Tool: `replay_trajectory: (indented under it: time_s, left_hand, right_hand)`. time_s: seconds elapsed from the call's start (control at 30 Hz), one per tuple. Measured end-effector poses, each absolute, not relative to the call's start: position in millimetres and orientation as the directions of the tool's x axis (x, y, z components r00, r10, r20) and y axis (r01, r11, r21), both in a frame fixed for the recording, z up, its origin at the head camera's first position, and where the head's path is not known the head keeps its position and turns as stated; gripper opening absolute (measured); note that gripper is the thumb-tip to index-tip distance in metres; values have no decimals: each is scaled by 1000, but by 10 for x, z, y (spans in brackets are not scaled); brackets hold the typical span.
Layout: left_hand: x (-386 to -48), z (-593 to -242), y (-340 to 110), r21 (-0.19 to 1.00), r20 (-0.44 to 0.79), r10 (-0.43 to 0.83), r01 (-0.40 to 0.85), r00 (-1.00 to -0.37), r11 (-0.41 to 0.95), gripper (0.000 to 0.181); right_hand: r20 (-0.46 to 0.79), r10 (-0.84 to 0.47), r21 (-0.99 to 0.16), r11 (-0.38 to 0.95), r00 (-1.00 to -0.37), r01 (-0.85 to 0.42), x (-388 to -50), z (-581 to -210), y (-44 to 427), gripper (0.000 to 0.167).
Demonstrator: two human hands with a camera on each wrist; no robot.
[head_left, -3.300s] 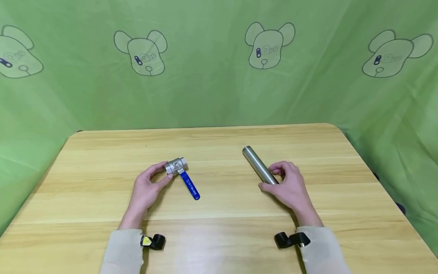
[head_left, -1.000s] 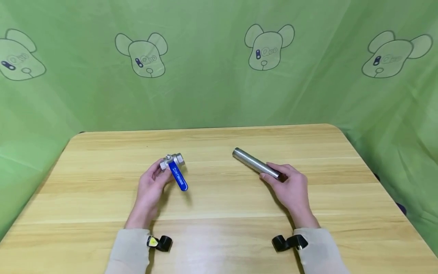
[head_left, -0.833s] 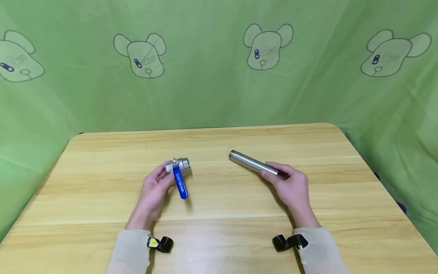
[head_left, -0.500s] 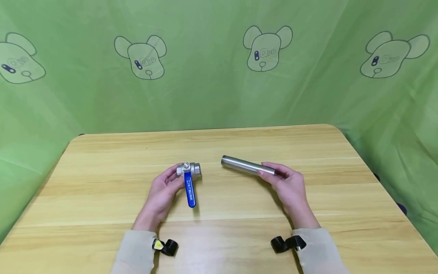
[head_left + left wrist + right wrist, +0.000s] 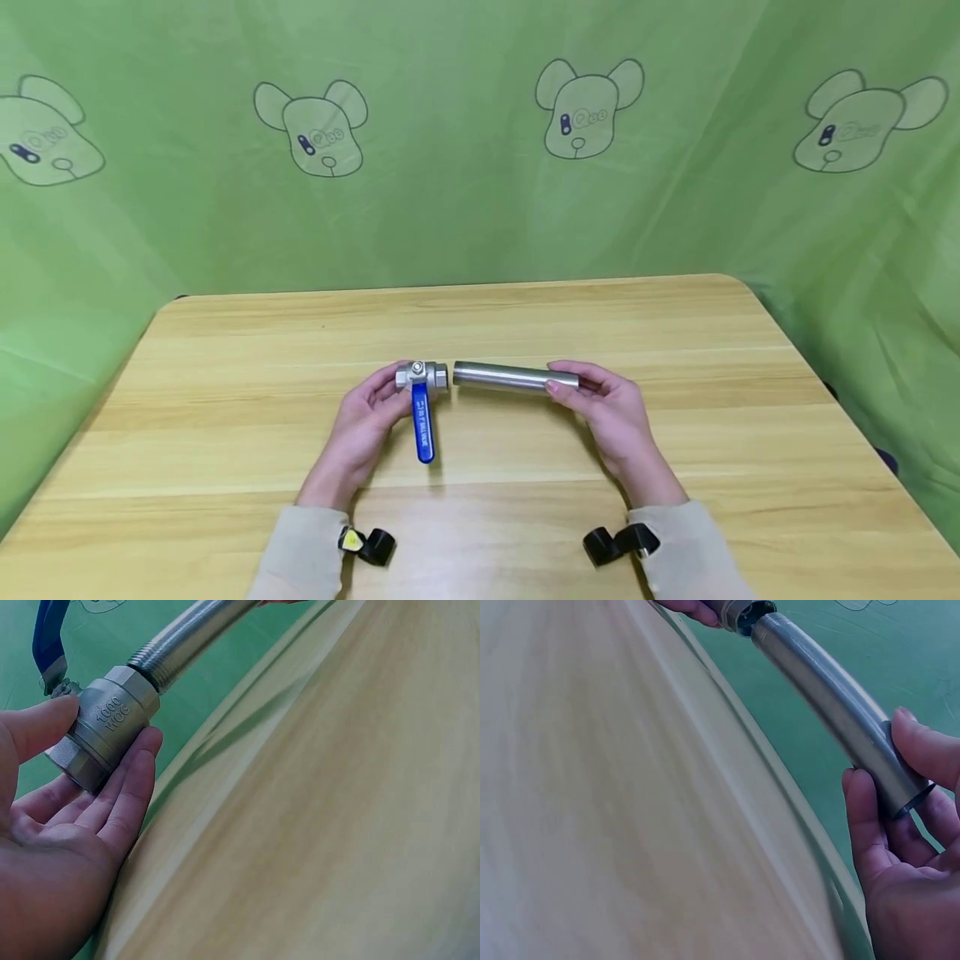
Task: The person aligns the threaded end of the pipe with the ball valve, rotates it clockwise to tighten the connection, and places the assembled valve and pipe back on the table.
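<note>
My left hand (image 5: 365, 421) grips a silver ball valve (image 5: 112, 720) by its body, thumb on one side and fingers curled beneath. The valve's blue lever handle (image 5: 423, 425) points down toward me in the head view. In my right hand (image 5: 606, 410) is a steel pipe (image 5: 502, 377), pinched near its right end between thumb and fingers. Threads (image 5: 148, 664) ring the pipe's left end, which faces the valve's open port (image 5: 748, 616). A narrow gap shows between pipe and valve in the head view. Both pieces are held above the table.
A wooden table (image 5: 480, 533) with rounded far corners lies under both hands. Green cloth (image 5: 450, 208) with printed bear heads hangs behind and beside it. A black wrist camera (image 5: 377, 547) sits at the left sleeve, another camera (image 5: 600, 546) at the right.
Both pieces have been lifted and brought together at the middle. The valve moved right, its handle swinging to point toward me. The pipe moved left and turned from diagonal to nearly level across the view.
</note>
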State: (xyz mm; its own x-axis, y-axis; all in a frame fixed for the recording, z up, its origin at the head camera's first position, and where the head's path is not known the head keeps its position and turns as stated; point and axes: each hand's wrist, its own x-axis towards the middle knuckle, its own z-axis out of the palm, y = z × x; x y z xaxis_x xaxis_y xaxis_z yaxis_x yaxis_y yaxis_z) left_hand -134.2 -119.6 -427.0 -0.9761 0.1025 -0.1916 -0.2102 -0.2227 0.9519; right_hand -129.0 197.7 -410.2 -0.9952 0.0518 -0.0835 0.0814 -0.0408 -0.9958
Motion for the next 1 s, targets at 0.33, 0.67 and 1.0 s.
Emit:
replay_trajectory:
  time_s: [0.33,0.67,1.0]
  left_hand:
    - [-1340,-4258,-1183,958,-192,97,-208,-976,-195,58]
    - [-1331,-4274,-1161,978,-159,94,-170,-983,-122,56]
    - [-1329,-4283,-1094,998,-53,71,-50,-996,46,52]
  right_hand:
    - [-89,-1,-996,-18,-996,89,-1301,-4125,1927,37]
    - [-102,-4,-994,-36,-995,102,-1295,-4137,1909,40]
    - [-75,21,-992,-104,-997,72,-1302,-4140,1884,42]
